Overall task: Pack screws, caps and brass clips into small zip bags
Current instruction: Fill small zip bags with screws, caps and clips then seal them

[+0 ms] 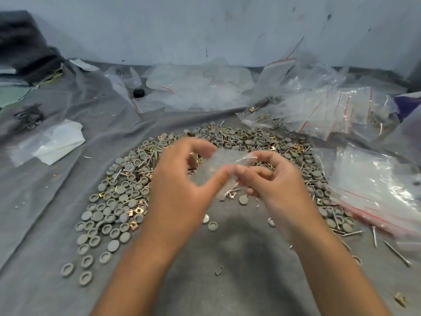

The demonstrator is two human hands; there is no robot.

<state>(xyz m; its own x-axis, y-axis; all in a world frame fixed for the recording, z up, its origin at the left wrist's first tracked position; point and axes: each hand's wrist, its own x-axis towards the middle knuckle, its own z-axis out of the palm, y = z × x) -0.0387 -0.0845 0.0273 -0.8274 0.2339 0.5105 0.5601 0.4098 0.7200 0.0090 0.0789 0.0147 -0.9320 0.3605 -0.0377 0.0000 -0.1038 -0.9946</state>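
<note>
Both hands raised over the heap, sharing one small zip bag (pixel 218 166) — clear, thin, blurred in the frame. Left hand (pixel 182 179) pinching the bag's near edge between thumb and curled fingers; right hand (pixel 273 179) pinching the far side near the faint red zip line, fingers curled around the film. Whether the mouth is parted or sealed: cannot tell through the blur.

Below, spread on the grey cloth (pixel 57 201): grey caps (pixel 109 215) in the hundreds, brass clips (pixel 134 212) glinting among them, screws (pixel 397 253) scattered at the right edge. Filled zip bags (pixel 330 110) stacked at the back right, empty bags (pixel 200 85) piled by the wall.

Handling, by judgement: film light, limp and slippery — likely to fold shut unless held at both lips just under the zip strip, one side per hand. Caps light and round, apt to roll; best pinched at the rim. Screws thin and pointed, liable to prick the film if dropped point first. Clips small, sharp-cornered, prone to snagging each other.
</note>
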